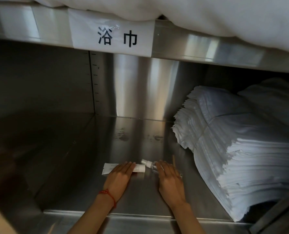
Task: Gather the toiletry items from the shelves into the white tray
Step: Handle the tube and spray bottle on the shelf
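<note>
- Both hands are reaching deep into a steel shelf (83,149), where the toiletry items are lying near the front centre.
- The left hand (119,176) is lying flat, fingers straight and released, pressing on a white tube (139,168).
- The right hand (169,179) is spreading straight, released fingers over a clear spray bottle (148,163); a thin wooden stick (174,160) is lying just right of it.
- Curling the fingers around each item before lifting would likely be steadying the round, rolling bottle.
- The white tray is not in view.
</note>
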{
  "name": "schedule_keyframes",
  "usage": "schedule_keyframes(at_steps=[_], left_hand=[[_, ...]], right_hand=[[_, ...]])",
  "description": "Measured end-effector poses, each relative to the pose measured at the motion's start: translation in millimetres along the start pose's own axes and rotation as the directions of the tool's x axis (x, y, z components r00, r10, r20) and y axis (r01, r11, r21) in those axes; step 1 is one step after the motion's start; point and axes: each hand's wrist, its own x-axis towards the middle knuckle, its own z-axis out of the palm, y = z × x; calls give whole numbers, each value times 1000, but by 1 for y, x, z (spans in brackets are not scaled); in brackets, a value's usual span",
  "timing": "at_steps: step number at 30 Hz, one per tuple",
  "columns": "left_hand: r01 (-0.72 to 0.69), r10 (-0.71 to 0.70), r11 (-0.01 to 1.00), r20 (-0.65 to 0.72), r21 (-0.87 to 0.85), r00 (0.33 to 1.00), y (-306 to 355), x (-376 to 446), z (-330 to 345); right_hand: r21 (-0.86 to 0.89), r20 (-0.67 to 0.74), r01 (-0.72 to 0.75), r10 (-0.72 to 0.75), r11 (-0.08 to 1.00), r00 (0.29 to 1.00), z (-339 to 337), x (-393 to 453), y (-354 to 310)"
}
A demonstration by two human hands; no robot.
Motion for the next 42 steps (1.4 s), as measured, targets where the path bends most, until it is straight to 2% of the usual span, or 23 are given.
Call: schedule_keyframes(at_steps=[42], left_hand=[[-9,11,1000,-84,18,996,7,-1,-11]], right_hand=[[-38,-40,20,-22,999,999,-2,-3,-5]])
